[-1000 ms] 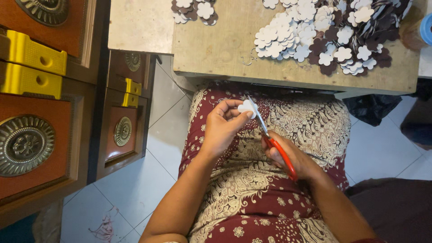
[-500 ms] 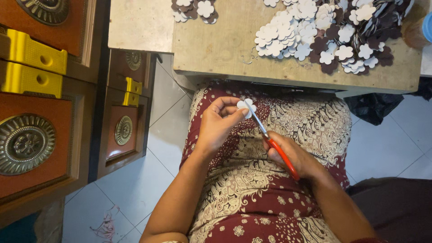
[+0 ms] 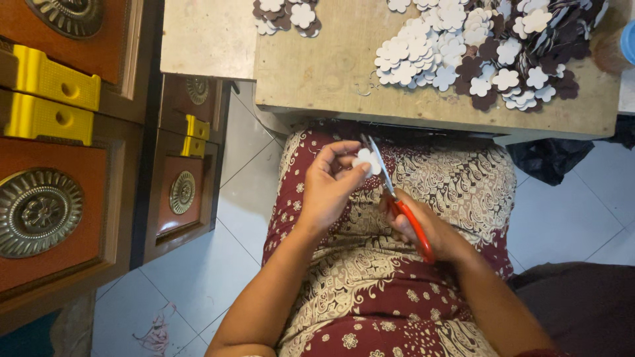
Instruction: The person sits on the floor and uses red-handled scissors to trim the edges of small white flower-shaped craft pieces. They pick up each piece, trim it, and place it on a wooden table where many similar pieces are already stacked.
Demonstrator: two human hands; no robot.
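Pinching a small white flower-shaped cutout [image 3: 366, 160] between thumb and fingertips, your left hand [image 3: 329, 188] sits above your patterned lap, just left of centre. At about three o'clock from it, your right hand [image 3: 423, 228] has its fingers curled tight around the red-handled scissors [image 3: 397, 198], whose blades point up toward eleven o'clock and touch the cutout's right edge. Up at twelve to one o'clock, a heap of white and brown flower cutouts [image 3: 476, 56] lies on the wooden table [image 3: 317, 66].
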